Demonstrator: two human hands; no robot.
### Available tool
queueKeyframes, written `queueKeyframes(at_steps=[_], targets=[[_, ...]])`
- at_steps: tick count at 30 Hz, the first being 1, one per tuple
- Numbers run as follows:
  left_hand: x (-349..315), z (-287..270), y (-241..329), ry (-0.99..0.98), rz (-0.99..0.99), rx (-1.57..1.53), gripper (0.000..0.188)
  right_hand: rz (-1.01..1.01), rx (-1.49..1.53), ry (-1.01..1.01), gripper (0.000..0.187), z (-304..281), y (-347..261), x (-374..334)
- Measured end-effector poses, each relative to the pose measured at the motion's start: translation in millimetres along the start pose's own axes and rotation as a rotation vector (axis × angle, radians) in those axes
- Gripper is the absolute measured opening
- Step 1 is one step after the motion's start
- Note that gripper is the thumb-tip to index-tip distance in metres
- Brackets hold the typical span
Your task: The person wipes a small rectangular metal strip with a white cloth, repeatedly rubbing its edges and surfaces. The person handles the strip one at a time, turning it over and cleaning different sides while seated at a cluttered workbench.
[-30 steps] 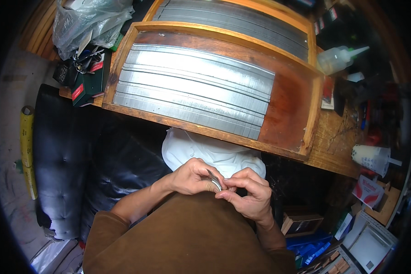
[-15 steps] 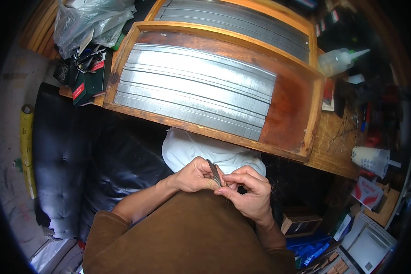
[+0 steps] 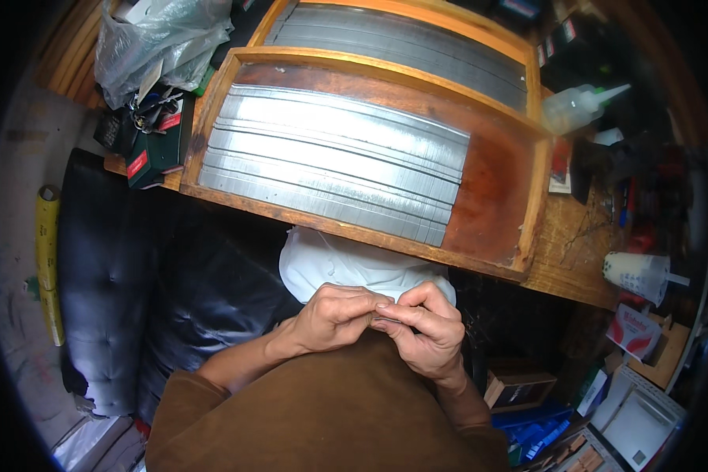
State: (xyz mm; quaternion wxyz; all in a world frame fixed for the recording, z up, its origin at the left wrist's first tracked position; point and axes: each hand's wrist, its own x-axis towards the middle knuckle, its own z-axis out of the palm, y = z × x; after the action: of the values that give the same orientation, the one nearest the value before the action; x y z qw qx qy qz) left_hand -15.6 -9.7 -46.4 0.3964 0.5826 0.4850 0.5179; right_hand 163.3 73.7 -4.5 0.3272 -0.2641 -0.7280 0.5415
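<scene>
My left hand (image 3: 334,317) and my right hand (image 3: 429,330) meet in front of my brown shirt, fingertips closed together. Pinched between them is a small thin metal piece (image 3: 388,318); only a narrow edge shows, and the fingers cover the rest. Beyond the hands, a shallow wooden tray (image 3: 354,232) with a raised rim lies on the workbench. Rows of shiny thin metal strips (image 3: 330,157) fill most of it, leaving reddish-brown wood bare at its right end. Neither hand touches the tray.
Behind it is a second wooden tray (image 3: 536,82) with grey strips. Dark green boxes (image 3: 161,149), keys and a plastic bag (image 3: 161,47) sit at left. At right are a nozzle bottle (image 3: 574,108) and a drink cup (image 3: 639,275). A black padded seat (image 3: 110,275) is at left.
My left hand has turned over, its fingers now covering the dark metal piece that stood visible in it. The right fingers have closed in against the left fingertips. The view has shifted slightly.
</scene>
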Motion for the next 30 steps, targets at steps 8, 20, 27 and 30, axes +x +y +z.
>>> queueKeyframes(at_steps=[8, 20, 27, 30], targets=[[0.4, 0.1, -0.4, -0.019, -0.021, -0.033, 0.029, 0.005, -0.042, -0.016, 0.027, -0.9, 0.5, 2.2], [4.5, -10.6, 13.9, -0.083, -0.058, -0.042, 0.032, 0.027, 0.011, -0.036, 0.025, -2.1, 1.2, 3.0], [5.9, -9.2, 11.9, -0.073, -0.153, -0.092, 0.03, 0.005, -0.027, -0.013, 0.026, 1.5, 8.4, -2.6], [7.5, -11.5, 7.8, -0.085, -0.097, -0.048, 0.031, -0.005, -0.038, 0.017, 0.026, 5.6, 11.1, -5.6]])
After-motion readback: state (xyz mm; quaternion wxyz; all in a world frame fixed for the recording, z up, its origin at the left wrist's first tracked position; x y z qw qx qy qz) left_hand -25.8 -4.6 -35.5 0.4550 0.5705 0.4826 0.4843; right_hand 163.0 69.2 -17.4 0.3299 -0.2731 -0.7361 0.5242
